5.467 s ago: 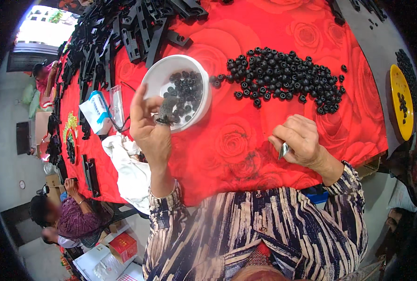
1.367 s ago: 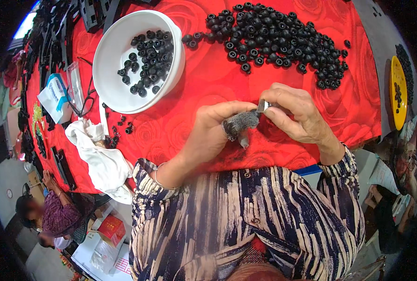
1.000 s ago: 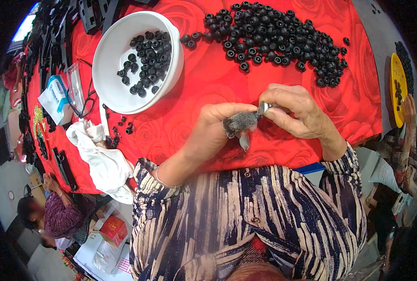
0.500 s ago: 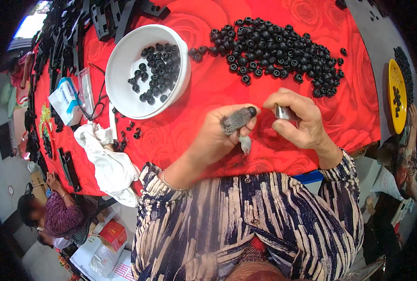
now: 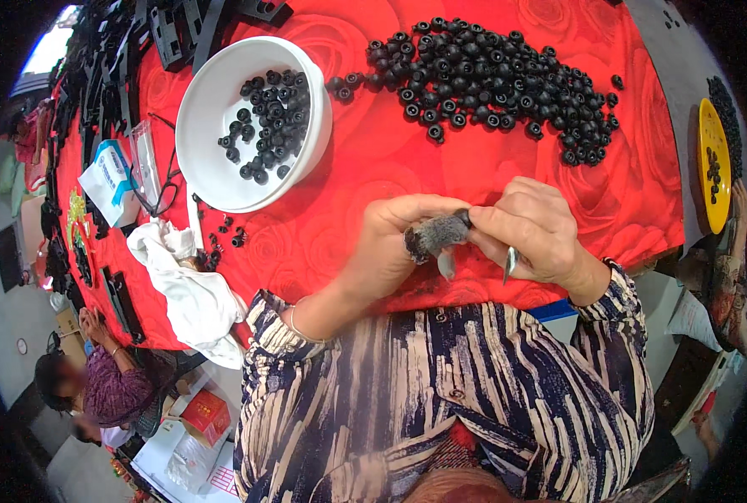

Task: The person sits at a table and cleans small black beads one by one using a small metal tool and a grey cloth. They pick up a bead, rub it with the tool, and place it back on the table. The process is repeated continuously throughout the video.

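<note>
My left hand (image 5: 383, 245) and my right hand (image 5: 539, 230) meet above the near part of the red tablecloth. A dark, fuzzy grey cover (image 5: 439, 235) wraps a digit of my left hand, and a pale cover (image 5: 446, 265) shows on another below it. Pinched at the left fingertips is a small round black part (image 5: 464, 215), mostly hidden, which my right fingers touch. My right hand is closed round a small metal blade (image 5: 510, 265), its shiny end pointing down. Beyond the hands lies a large heap of round black parts (image 5: 482, 80).
A white bowl (image 5: 190, 126) with black parts stands left of the heap. A white cloth (image 5: 190, 289), eyeglasses (image 5: 169, 197) and a blue-white packet (image 5: 111, 184) lie farther left, near black strips (image 5: 122, 306). Other people sit at left and right, one by a yellow tray (image 5: 709, 126).
My right hand has moved left to the part in my left hand, and the blade has turned downward. The fuzzy-covered digit has tilted.
</note>
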`<state>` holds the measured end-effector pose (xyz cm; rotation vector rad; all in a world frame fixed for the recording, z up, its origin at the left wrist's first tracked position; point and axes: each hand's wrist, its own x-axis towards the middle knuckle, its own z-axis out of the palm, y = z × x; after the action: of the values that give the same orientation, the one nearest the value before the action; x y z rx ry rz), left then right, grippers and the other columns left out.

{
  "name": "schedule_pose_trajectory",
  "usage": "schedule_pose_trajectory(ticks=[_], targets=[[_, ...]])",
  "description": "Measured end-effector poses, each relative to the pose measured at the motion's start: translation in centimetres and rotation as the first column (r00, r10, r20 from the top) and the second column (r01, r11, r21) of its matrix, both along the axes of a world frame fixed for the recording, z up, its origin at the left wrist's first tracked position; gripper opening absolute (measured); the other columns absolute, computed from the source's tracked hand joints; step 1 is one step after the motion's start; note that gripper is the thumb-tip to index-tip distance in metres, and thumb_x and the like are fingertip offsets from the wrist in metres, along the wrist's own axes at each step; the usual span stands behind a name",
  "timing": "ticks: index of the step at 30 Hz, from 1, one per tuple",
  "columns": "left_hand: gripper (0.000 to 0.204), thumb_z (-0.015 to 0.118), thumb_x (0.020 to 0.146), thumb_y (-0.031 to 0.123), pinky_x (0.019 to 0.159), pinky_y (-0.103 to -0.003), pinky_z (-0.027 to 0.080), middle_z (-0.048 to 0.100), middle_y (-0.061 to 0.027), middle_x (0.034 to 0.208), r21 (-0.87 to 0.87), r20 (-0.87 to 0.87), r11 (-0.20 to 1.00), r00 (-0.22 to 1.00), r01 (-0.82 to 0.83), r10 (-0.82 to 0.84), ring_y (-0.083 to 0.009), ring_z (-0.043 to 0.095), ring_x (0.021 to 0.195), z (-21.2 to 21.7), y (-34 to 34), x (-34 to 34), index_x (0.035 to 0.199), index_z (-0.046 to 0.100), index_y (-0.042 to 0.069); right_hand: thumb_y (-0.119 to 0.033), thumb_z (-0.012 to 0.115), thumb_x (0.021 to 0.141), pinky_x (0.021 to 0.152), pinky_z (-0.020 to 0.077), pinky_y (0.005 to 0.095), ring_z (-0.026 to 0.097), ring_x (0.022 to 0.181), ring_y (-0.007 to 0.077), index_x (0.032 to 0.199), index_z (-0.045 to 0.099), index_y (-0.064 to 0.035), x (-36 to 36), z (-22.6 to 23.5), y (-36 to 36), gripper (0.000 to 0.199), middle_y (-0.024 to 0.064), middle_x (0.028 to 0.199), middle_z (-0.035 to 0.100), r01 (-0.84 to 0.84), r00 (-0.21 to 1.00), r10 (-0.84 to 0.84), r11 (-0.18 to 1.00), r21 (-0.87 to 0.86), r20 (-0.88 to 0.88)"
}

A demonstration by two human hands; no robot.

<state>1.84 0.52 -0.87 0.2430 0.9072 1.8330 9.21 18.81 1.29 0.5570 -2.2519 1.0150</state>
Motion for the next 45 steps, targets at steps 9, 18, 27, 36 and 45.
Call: schedule_pose_trajectory(ticks=[9, 18, 27, 36, 45], targets=[[0.026, 0.06, 0.082, -0.002, 0.058, -0.024, 0.053, 0.066, -0.0082, 0.086, -0.094, -0.132, 0.994, 0.99, -0.055, 0.042, -0.0124, 0.064, 0.067, 1.7, -0.2, -0.4, 0.108, 0.062, -0.003, 0.0, 0.074, 0.061, 0.042, 0.0352, 0.032, 0.047, 0.048, 0.0194, 0.089, 0.062, 0.0008, -0.1, -0.1, -0.2, 0.03, 0.0051, 0.061, 0.048, 0.041, 0.999, -0.041, 0.999, -0.023, 0.014], [0.023, 0.056, 0.087, 0.002, 0.056, -0.025, 0.053, 0.066, -0.0103, 0.086, -0.106, -0.119, 0.994, 0.992, 0.018, -0.03, -0.013, 0.063, 0.064, 0.7, -0.4, -0.4, 0.108, 0.061, -0.002, -0.006, 0.073, 0.061, 0.042, 0.0325, 0.0307, 0.045, 0.049, 0.0172, 0.105, 0.064, 0.0005, 0.0, -0.2, 0.2, 0.045, 0.003, 0.063, 0.045, -0.02, 1.0, 0.021, 0.996, 0.088, -0.006], [0.021, 0.056, 0.088, 0.004, 0.061, -0.024, 0.053, 0.065, -0.0095, 0.089, -0.047, 0.134, 0.997, 0.989, 0.061, -0.054, -0.0113, 0.062, 0.072, -0.2, -0.1, -0.2, 0.108, 0.061, -0.003, -0.009, 0.075, 0.063, 0.043, 0.0346, 0.0309, 0.047, 0.049, 0.0183, 0.095, 0.063, 0.0028, 0.0, -0.2, -0.1, 0.036, 0.0048, 0.062, 0.047, 0.017, 1.0, -0.018, 0.998, 0.064, 0.005], [0.023, 0.055, 0.084, -0.003, 0.062, -0.022, 0.053, 0.066, -0.009, 0.09, -0.004, 0.143, 0.999, 0.989, -0.037, 0.037, -0.0138, 0.064, 0.077, -1.5, 0.2, -0.3, 0.106, 0.062, 0.0, -0.009, 0.07, 0.068, 0.046, 0.0377, 0.0331, 0.049, 0.052, 0.0205, 0.102, 0.061, 0.0019, 0.0, -1.0, -0.1, 0.037, 0.0051, 0.064, 0.048, 0.011, 0.999, -0.005, 0.983, 0.182, -0.032], [0.023, 0.048, 0.09, 0.01, 0.058, -0.022, 0.047, 0.063, -0.0094, 0.089, -0.229, -0.101, 0.962, 0.987, -0.146, 0.126, -0.0124, 0.058, 0.071, -1.4, 1.3, -0.7, 0.105, 0.059, -0.004, -0.026, 0.069, 0.07, 0.048, 0.0407, 0.0368, 0.051, 0.052, 0.0254, 0.082, 0.055, -0.0062, -1.5, -3.2, 1.5, 0.027, 0.0072, 0.062, 0.049, 0.13, 0.991, -0.127, 0.974, 0.187, -0.03]])
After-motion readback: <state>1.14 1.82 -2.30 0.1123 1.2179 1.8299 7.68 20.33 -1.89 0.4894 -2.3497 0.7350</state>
